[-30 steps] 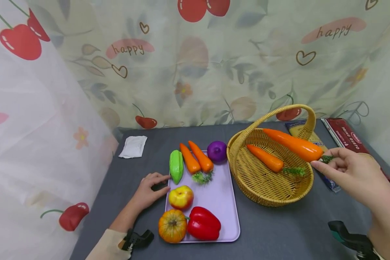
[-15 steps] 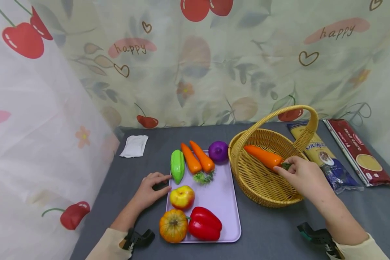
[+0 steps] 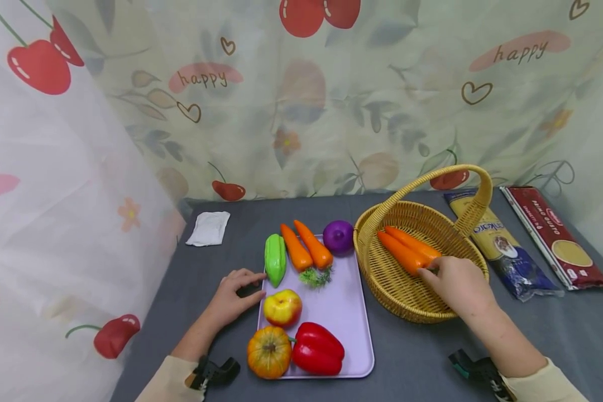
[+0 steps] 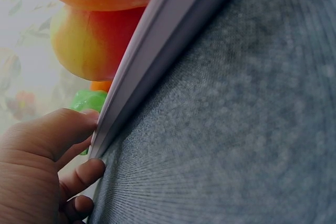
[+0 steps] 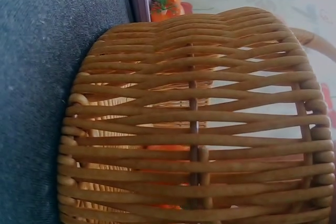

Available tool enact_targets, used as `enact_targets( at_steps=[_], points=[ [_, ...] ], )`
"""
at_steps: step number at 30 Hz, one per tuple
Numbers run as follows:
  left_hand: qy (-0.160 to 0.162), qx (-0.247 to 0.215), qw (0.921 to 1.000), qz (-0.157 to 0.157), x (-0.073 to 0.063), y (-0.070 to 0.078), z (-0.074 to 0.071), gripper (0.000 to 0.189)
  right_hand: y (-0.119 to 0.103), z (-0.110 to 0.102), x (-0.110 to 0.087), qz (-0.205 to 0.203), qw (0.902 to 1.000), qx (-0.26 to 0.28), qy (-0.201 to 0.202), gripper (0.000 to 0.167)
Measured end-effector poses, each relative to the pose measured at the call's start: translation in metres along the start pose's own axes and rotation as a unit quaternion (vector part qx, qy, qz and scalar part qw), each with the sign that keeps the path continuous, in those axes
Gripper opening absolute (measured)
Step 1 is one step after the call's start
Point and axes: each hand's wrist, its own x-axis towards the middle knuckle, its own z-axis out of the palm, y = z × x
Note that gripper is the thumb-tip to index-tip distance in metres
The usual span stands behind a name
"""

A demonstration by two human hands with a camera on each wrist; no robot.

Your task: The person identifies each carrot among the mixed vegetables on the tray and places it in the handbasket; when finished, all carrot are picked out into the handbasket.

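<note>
My right hand reaches into the wicker basket and pinches an orange carrot at its top end, the greens hidden behind the fingers. Close alongside lies a second carrot. In the right wrist view the woven basket wall fills most of the picture, with bits of orange showing through the gaps. My left hand rests with thumb and fingertips at the left rim of the lilac tray. The left wrist view shows the thumb against the tray rim.
The tray bears two carrots, a green vegetable, a purple onion-like ball, a peach, a small pumpkin and a red pepper. Pasta packets lie right of the basket; a white packet lies back left.
My right hand has carried the carrot leftward and down into the basket, beside the one lying there. My left hand has stayed at the tray rim.
</note>
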Motion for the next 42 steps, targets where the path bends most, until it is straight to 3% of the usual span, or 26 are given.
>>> enact_targets(
  at_steps=[8, 15, 20, 23, 26, 29, 34, 36, 38, 39, 42],
  points=[
    [0.000, 0.000, 1.0000, 0.001, 0.002, -0.001, 0.001, 0.040, -0.001, -0.008, 0.000, -0.004, 1.0000, -0.002, -0.003, 0.025],
    [0.009, -0.006, 0.9999, 0.007, 0.000, 0.000, -0.001, 0.038, -0.025, -0.049, -0.013, 0.023, 0.9992, 0.018, 0.026, 0.042],
    [0.007, -0.004, 0.9999, 0.008, 0.001, 0.000, -0.001, 0.039, -0.046, -0.081, -0.029, 0.042, 0.9951, 0.028, 0.085, 0.049],
    [0.004, -0.003, 1.0000, 0.007, 0.001, -0.001, 0.000, 0.039, -0.057, -0.094, -0.038, 0.049, 0.9890, 0.037, 0.135, 0.046],
    [0.007, -0.002, 1.0000, 0.006, 0.001, -0.001, 0.001, 0.039, -0.070, -0.099, -0.046, 0.031, 0.9837, 0.060, 0.167, 0.038],
    [0.009, 0.000, 0.9999, 0.011, 0.002, -0.001, 0.002, 0.039, -0.084, -0.099, -0.053, -0.010, 0.9729, 0.098, 0.209, 0.025],
    [0.007, -0.001, 0.9997, 0.022, 0.004, 0.000, 0.004, 0.038, -0.113, -0.082, -0.055, -0.103, 0.9340, 0.190, 0.284, 0.020],
    [0.010, 0.000, 0.9998, 0.020, 0.004, 0.000, 0.003, 0.038, -0.125, -0.068, -0.051, -0.144, 0.9175, 0.224, 0.295, 0.025],
    [0.014, 0.003, 0.9998, 0.016, 0.002, 0.000, 0.002, 0.037, -0.136, -0.052, -0.045, -0.188, 0.9069, 0.248, 0.284, 0.029],
    [0.014, 0.003, 0.9998, 0.015, 0.002, 0.000, 0.002, 0.037, -0.140, -0.044, -0.041, -0.202, 0.9041, 0.256, 0.276, 0.031],
    [0.013, 0.004, 0.9998, 0.015, 0.001, 0.000, 0.001, 0.037, -0.152, -0.019, -0.032, -0.211, 0.9132, 0.264, 0.227, 0.034]
  ],
)
